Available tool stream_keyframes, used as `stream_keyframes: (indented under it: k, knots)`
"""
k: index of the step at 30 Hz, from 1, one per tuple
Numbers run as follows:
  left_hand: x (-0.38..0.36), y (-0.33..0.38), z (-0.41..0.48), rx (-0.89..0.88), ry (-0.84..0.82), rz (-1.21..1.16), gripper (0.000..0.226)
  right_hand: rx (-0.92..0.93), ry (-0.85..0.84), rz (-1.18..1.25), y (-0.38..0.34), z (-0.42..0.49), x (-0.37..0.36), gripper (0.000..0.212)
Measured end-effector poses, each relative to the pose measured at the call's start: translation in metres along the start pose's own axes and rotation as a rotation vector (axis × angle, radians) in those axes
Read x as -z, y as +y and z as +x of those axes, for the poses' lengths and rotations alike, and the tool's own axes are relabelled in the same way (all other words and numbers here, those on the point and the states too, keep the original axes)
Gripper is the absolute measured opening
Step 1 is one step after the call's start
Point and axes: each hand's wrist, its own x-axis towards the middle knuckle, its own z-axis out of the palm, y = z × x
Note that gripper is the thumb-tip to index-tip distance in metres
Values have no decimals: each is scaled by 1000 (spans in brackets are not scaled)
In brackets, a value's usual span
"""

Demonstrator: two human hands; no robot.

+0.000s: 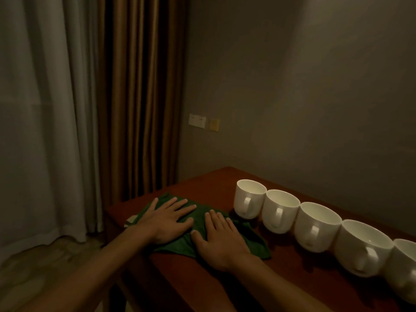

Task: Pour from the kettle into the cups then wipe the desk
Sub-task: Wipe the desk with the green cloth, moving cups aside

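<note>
- Left hand (167, 218): palm down on the cloth (256, 244), fingers straight and spread. It presses flat and grasps nothing.
- Right hand (219, 238): palm down on the same cloth, just beside the left hand. Its fingers are extended and close together, likewise released rather than curled.
- Cloth: green and rumpled, lying flat on the desk (292, 278) near the desk's left end. Both hands cover its middle, and its right corner reaches toward the first cup (248, 199).
- Desk: reddish-brown wood, set into the room corner, with its long side against the wall (292, 86).
- Cups (316, 226): five white cups, upright, in a single row along the wall side of the desk. Each touches its neighbour, and the handles face the person. The nearest cup (405, 266) is cut off by the right edge of the view. Whether they hold liquid cannot be made out.
- First cup: stands just beside the cloth's right edge, apart from the right hand.
- Background: a pale sheer curtain (40, 109) at left, a brown curtain (139, 97) beside it, and two wall plates (197, 120) low on the far wall.
</note>
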Motion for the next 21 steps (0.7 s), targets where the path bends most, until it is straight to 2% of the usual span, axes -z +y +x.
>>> stream_keyframes:
  k: [4, 8, 10, 14, 17, 21]
  knots:
    - [4, -29, 24, 6, 6, 11, 62, -72, -1, 12, -14, 32, -1, 84]
    - [5, -54, 49, -21, -6, -3, 99, -137, 20, 46, -21, 63, -4, 87]
    - [6, -60, 58, -16, -7, 0, 93, -181, 40, 68, -25, 74, -5, 90]
    - [12, -62, 82, -32, -14, -19, 68, -325, 65, 119, -30, 95, -2, 93]
    - [13, -63, 107, -85, -34, -30, 79, -445, 99, 188, -32, 112, 1, 92]
    - [12, -62, 140, -141, -19, -52, 53, -562, 128, 196, -31, 137, 5, 89]
